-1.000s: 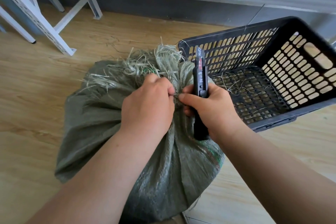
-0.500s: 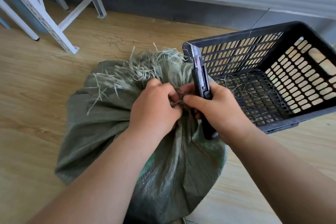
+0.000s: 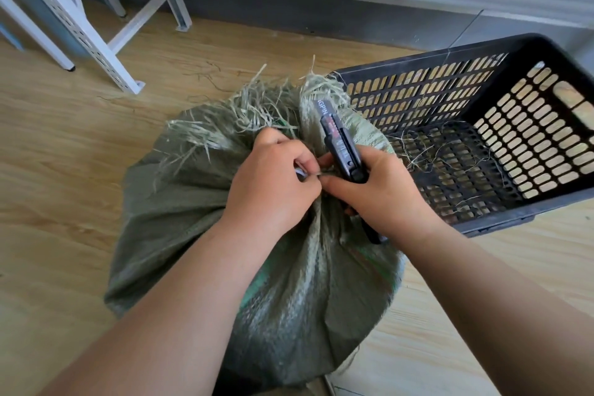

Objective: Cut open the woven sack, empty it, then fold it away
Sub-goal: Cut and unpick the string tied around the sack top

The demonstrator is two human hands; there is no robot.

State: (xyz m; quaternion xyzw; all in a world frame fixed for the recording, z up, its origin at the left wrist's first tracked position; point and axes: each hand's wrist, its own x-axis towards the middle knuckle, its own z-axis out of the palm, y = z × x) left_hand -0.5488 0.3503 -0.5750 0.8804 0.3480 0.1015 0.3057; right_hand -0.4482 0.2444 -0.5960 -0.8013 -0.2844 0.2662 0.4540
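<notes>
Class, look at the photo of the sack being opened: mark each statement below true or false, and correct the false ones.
1. The right hand holds a black utility knife. True.
2. The grey-green woven sack lies flat and empty. False: it is bulging, its neck bunched shut.
3. The black perforated plastic crate is packed full. False: only loose fibres lie in it.
4. The left hand grips the sack's gathered neck. True.
5. The floor is wood-look planks. True.

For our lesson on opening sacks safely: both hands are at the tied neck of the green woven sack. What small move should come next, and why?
Probably bring the black utility knife, held in the right hand, to the tie that the left hand pinches, since the green woven sack is not yet open.
</notes>
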